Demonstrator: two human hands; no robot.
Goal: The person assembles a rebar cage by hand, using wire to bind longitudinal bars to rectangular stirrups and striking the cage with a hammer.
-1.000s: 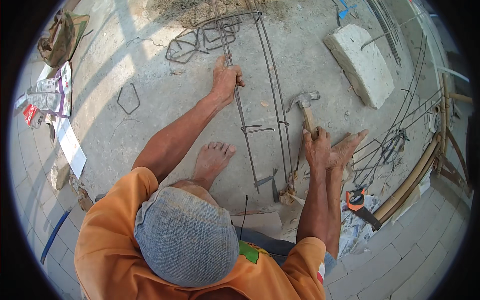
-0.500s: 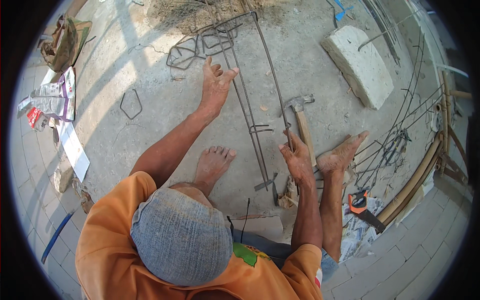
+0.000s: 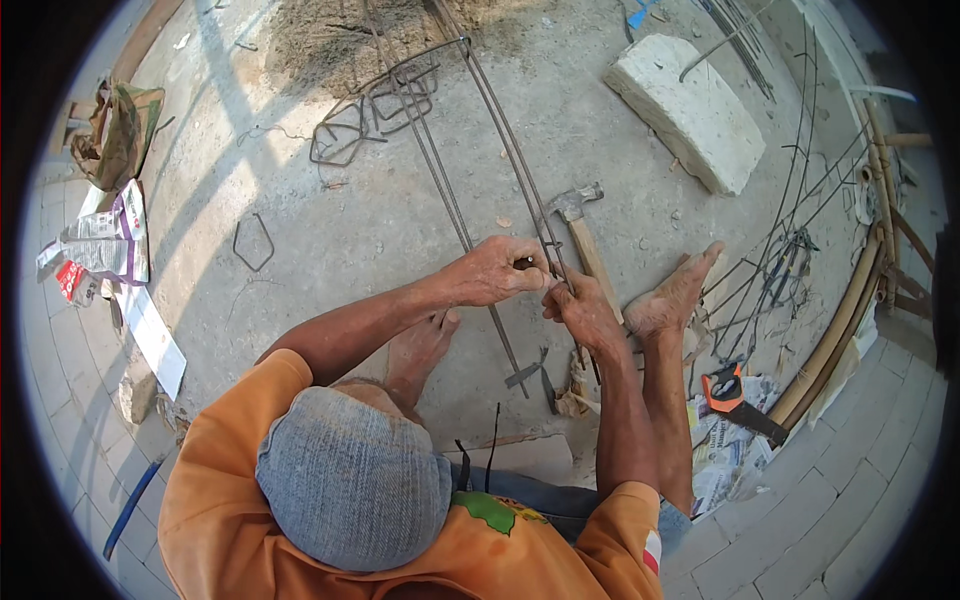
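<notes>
Two pairs of thin steel rebar rods run away from me, the left pair (image 3: 445,185) and the right pair (image 3: 505,125), with a bent stirrup (image 3: 425,50) across them at the far end. My right hand (image 3: 588,315) is closed around the near part of the right pair. My left hand (image 3: 497,272) meets it there, its fingers pinched together; a small dark end shows between them, too hidden to name. Just beyond the right hand a claw hammer (image 3: 590,245) with a wooden handle lies on the concrete. My bare feet rest on either side.
Several bent stirrups (image 3: 345,135) lie by a sand heap (image 3: 325,40); a single stirrup (image 3: 253,242) lies at left. A pale concrete slab (image 3: 690,115) stands far right. Near my right leg are an orange-handled saw (image 3: 735,400), newspaper (image 3: 725,455) and thin rods (image 3: 790,220).
My left hand has come down and right, from open above the left rods to pinched beside my right hand. The near cross stirrup on the left rods is no longer visible there.
</notes>
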